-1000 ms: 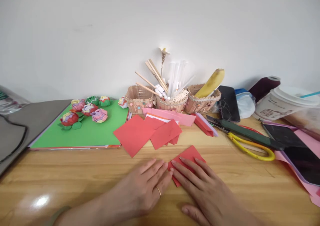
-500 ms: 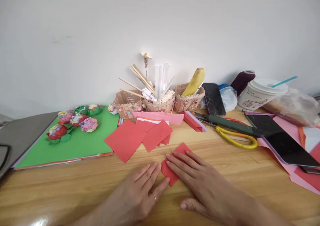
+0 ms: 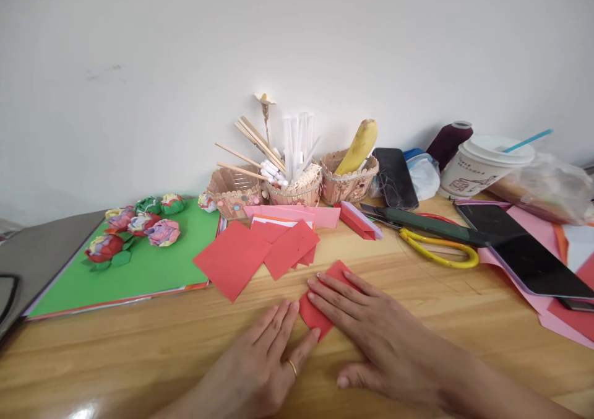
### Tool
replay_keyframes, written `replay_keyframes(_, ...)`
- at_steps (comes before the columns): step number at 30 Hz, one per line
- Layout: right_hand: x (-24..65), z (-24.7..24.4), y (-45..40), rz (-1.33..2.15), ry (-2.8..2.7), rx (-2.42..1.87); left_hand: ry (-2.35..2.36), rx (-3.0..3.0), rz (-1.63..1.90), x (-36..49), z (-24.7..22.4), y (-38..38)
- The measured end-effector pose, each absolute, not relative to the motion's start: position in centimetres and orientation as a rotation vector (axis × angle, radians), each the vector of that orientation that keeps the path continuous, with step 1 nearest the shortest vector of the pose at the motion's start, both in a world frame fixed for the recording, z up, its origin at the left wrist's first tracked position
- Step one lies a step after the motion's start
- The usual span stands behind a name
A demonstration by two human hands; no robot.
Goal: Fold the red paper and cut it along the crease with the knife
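Note:
A small red paper piece [image 3: 315, 312] lies on the wooden table, partly hidden by my fingers. My right hand [image 3: 371, 326] rests flat over its upper and right part, fingers stretched and thumb apart. My left hand [image 3: 264, 357], with a ring on it, lies flat at the left; its thumb touches the paper's lower edge and its fingertips are at the left corner. Beyond my hands lie a larger red square [image 3: 232, 258] and several smaller red squares [image 3: 288, 252], overlapping.
Three small baskets [image 3: 236, 199] with sticks, tubes and a banana [image 3: 359, 146] stand by the wall. Paper flowers [image 3: 163, 232] sit on green paper [image 3: 153, 276] at left. Scissors [image 3: 439, 247], a cutter [image 3: 427, 222], phones [image 3: 533, 252] and a cup [image 3: 477, 168] are at right.
The view has shifted slightly. My right hand's fingers have moved a little over the red paper; my left hand stays at its lower left edge.

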State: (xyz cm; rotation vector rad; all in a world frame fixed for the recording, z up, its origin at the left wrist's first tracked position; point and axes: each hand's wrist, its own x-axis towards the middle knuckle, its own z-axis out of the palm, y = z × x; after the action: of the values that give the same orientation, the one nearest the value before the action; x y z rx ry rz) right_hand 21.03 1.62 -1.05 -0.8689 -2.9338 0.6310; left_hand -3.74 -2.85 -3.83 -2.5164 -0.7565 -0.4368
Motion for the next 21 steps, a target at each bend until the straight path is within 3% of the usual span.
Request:
replay_keyframes(8,25.3,-1.8,2.8,0.11,-2.882,-1.001,-0.727,-2.504,-0.384,-3.7,-3.8,-3.0)
replay_keyframes(16,22.5,-1.0,-1.3,0.422,-2.943,-0.744,-0.721,-2.513,-0.372,-3.6,-3.6,-3.0)
replay_keyframes(21,25.1,-2.2,0.0,0.162,-2.839,-0.887,-0.724,-2.526,-0.406,-3.8,-3.4,-2.9)
